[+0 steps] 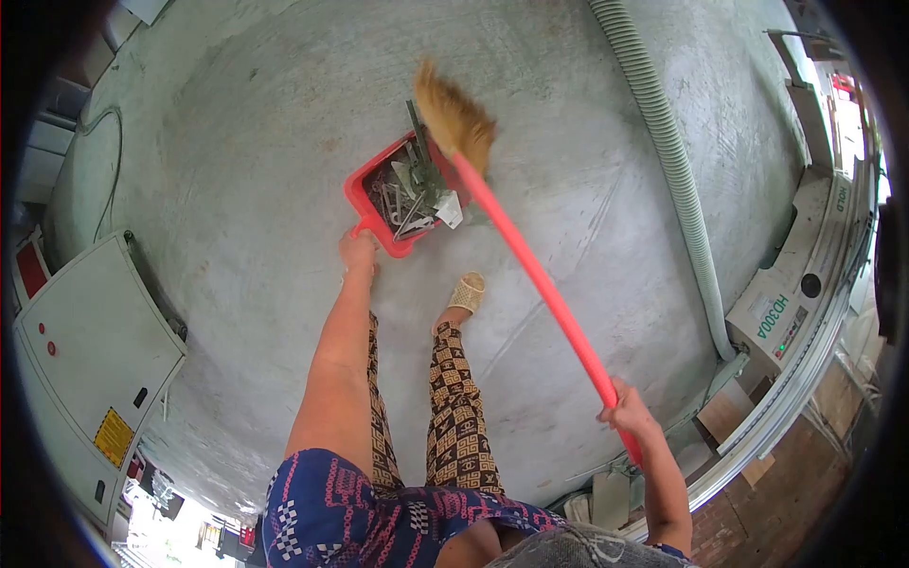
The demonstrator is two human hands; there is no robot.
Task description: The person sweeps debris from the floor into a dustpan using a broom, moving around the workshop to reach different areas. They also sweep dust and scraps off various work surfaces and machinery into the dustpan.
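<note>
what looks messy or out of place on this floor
Only the red dustpan: metal scraps are heaped in it and jut past its rim beside the broom. The left hand grips the dustpan's handle and the right hand the broom's handle.

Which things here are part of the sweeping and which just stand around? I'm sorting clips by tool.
In use: broom in right hand; red dustpan in left hand; metal scraps.
Standing around: corrugated hose; grey cabinet; HD300A machine.

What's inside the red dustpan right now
The red dustpan holds a heap of grey metal scraps and a white scrap. The broom's bristles cover its far corner, and the heap hides the pan's floor.
</note>
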